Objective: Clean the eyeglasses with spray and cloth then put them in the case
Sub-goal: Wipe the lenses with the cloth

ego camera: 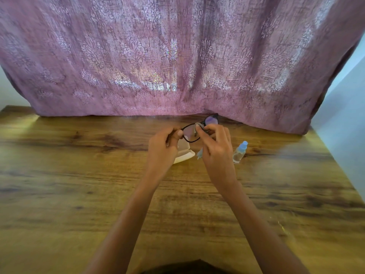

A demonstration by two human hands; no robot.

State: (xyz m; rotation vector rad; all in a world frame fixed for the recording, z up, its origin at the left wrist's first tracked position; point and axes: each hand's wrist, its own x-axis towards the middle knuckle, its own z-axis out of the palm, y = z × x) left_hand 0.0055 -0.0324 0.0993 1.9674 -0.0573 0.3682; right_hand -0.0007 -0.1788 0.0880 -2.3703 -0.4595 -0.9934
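Note:
Dark-framed eyeglasses [211, 120] are held up above the table, tilted with their right lens higher. My left hand [165, 144] grips the frame's left end. My right hand [216, 147] pinches a pale blue-grey cloth [199, 126] against the left lens; a loose corner of the cloth hangs below the hand. Under my hands a cream eyeglass case [184, 156] lies on the table, partly hidden by my left hand; whether its lid is up I cannot tell. A small clear spray bottle [239, 152] with a blue cap stands to the right of my right hand.
The wooden table [79, 175] stretches wide to the left and towards me. A pink patterned curtain [177, 56] hangs down to the table's far edge. A pale wall [347, 125] runs along the table's right side.

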